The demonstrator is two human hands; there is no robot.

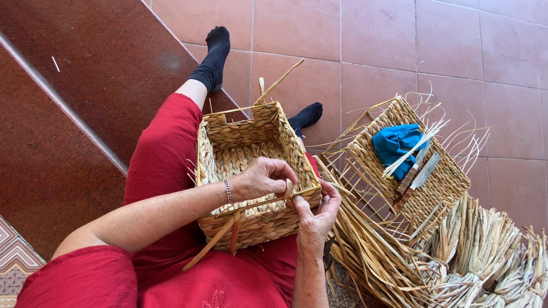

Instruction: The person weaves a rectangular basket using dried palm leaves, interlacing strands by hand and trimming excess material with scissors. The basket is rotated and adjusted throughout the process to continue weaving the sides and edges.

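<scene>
1. The fingers [283, 174] of the left hand [264, 178] curl narrowly over the near rim of the woven basket [251, 171], gripping the rim and the flat strand running along it, just left of the frame's centre.
2. The right hand [317, 214] comes up from the lower middle of the frame, its fingers bent and pinching the same rim at the basket's near right corner, touching the left hand's fingertips.
3. The basket is square and straw-coloured, resting on the person's lap on red clothing [165, 171], at the centre of the frame, its opening facing up.
4. Loose strips [214, 242] stick out from its near side toward the lower left.
5. A bracelet [228, 191] sits on the left wrist.
6. To the right, on the tiled floor [399, 45], lies a second, unfinished basket [439, 182] holding a blue cloth [394, 142] and two knives [416, 174].
7. Bundles of dried reed [485, 251] fill the lower right corner.
</scene>
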